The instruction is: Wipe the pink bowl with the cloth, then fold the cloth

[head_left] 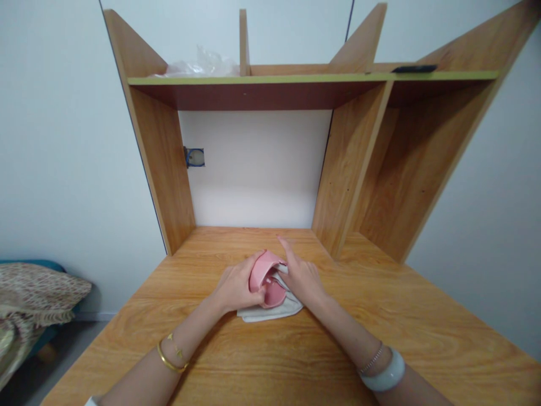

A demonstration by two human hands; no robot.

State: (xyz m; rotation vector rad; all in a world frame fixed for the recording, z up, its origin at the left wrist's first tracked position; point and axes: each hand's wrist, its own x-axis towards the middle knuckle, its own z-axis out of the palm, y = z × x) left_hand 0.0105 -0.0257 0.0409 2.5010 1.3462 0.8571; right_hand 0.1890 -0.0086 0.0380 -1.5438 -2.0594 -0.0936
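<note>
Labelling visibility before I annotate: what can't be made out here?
All in the head view:
- Right hand: some fingertips, hidden by the cloth and pink container.
- Pink container: full shape, partly covered by the left hand.
- Cloth: the part beneath the container.
- Dark flat object on the shelf: too small and dark to identify.
- Patterned cover: cut off by the left edge.

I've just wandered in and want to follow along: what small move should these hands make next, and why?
Probably the right hand should work the cloth slightly further around inside the pink cup. The left hand grips the tilted cup, its opening faces the right hand, and some cloth is bunched at that opening, with more spread beneath the cup.
</note>
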